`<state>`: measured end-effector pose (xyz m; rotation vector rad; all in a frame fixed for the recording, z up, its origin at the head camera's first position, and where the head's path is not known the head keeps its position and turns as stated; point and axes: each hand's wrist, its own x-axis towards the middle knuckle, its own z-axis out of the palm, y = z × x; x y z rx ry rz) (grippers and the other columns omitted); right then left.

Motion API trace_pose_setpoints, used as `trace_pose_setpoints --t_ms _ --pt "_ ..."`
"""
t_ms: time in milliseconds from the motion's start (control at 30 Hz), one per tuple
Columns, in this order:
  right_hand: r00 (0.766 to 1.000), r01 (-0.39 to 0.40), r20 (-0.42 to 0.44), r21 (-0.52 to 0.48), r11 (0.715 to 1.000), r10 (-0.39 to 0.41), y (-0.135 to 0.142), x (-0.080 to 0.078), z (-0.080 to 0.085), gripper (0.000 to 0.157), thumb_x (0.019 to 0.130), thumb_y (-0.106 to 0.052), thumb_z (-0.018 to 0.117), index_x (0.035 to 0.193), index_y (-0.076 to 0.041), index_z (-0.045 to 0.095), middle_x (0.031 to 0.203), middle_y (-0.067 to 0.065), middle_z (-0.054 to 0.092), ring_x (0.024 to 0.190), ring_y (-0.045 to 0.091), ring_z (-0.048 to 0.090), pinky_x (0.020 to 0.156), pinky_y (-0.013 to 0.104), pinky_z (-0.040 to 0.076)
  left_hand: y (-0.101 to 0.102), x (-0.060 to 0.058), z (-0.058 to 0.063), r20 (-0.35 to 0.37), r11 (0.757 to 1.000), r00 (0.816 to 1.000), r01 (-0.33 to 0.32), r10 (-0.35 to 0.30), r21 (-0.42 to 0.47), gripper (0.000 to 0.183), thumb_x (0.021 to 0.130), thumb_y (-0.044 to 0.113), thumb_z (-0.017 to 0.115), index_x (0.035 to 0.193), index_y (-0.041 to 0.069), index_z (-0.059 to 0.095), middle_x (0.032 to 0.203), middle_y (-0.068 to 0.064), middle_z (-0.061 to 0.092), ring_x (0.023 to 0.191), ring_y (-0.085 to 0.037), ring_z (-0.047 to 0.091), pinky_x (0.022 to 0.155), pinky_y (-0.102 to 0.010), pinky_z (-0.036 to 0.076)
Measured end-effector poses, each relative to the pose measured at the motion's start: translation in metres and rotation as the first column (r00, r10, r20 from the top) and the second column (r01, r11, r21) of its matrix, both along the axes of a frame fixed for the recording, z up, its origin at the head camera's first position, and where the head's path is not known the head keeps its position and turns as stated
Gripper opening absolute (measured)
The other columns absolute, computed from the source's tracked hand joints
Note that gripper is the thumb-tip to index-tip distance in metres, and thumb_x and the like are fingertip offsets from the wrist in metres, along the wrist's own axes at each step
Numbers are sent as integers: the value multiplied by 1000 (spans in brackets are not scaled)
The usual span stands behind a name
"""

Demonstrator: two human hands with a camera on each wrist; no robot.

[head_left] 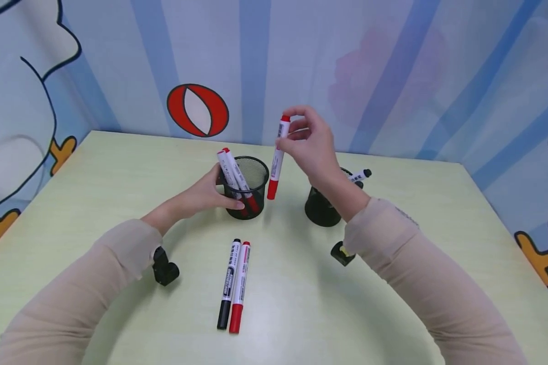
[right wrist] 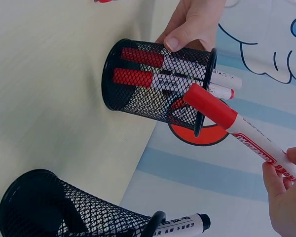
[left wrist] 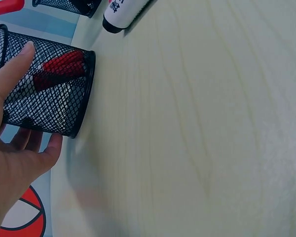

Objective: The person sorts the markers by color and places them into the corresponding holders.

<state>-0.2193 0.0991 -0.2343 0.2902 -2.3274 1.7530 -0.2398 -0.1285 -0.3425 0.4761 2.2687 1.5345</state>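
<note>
On the left, a black mesh pen cup stands upright on the table with two red-capped whiteboard markers inside. My left hand grips this cup from its left side, thumb across the front of the mesh. Beside the cup's right rim, my right hand pinches another red marker near its upper end. That marker is held nearly upright, its red cap pointing down. In the right wrist view the cap overlaps the cup's rim; whether they touch I cannot tell.
A second mesh pen cup stands to the right, partly hidden behind my right forearm, with a black-capped marker leaning out. Nearer me, a black marker and a red marker lie side by side. A patterned wall backs the table.
</note>
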Motion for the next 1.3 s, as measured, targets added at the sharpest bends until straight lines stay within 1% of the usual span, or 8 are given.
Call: trace_pose_setpoints --t_ms 167,267,400,567,800,1067,1300 --pt "1000 -2 -2 -12 1000 2 -5 -3 2 39 83 -2 68 119 -10 55 99 9 54 88 21 57 75 30 53 -6 3 -1 9 1000 1000 -10 10 -12 96 76 15 77 145 12 11 139 -13 31 129 -31 26 103 -53 31" --pt "1000 4 -16 -15 1000 -4 -7 -5 5 39 83 -3 68 118 -11 54 99 9 54 88 21 56 74 30 53 -8 3 0 0 1000 1000 -7 7 -19 96 76 16 77 145 12 11 139 -14 31 129 -31 26 103 -54 30" --pt "998 13 -60 -14 1000 -14 -8 -8 8 38 83 -2 67 118 -9 54 99 10 54 88 21 56 74 30 54 -6 1 0 -8 1000 1000 0 0 -15 97 76 18 78 145 13 11 139 -13 32 128 -30 26 103 -53 31" --pt "996 -1 -94 9 1000 2 -11 -10 10 38 83 -3 67 119 -8 54 100 10 55 88 20 57 74 29 54 -6 0 1 -3 1000 1000 -6 6 -17 96 76 16 78 145 13 11 139 -13 32 128 -30 27 103 -53 31" --pt "985 -9 -174 25 1000 13 -14 -12 16 37 83 -3 67 117 -9 54 98 7 56 86 17 57 73 29 53 -4 0 3 -12 1000 1000 -6 6 -20 95 77 17 77 145 12 11 139 -13 31 129 -31 26 103 -54 31" --pt "975 -28 -221 36 999 35 -15 -12 9 35 84 -3 66 116 -7 53 98 7 56 85 16 57 72 28 52 -1 0 1 -3 1000 1000 -8 8 -21 95 77 17 77 145 13 12 140 -12 31 129 -30 26 103 -53 31" --pt "969 -27 -244 25 999 33 -15 -12 9 35 84 -3 66 116 -5 52 97 8 56 86 17 57 75 27 52 2 -2 0 -9 1000 1000 -10 9 -19 94 76 17 78 145 14 13 141 -12 31 129 -30 26 103 -54 31"
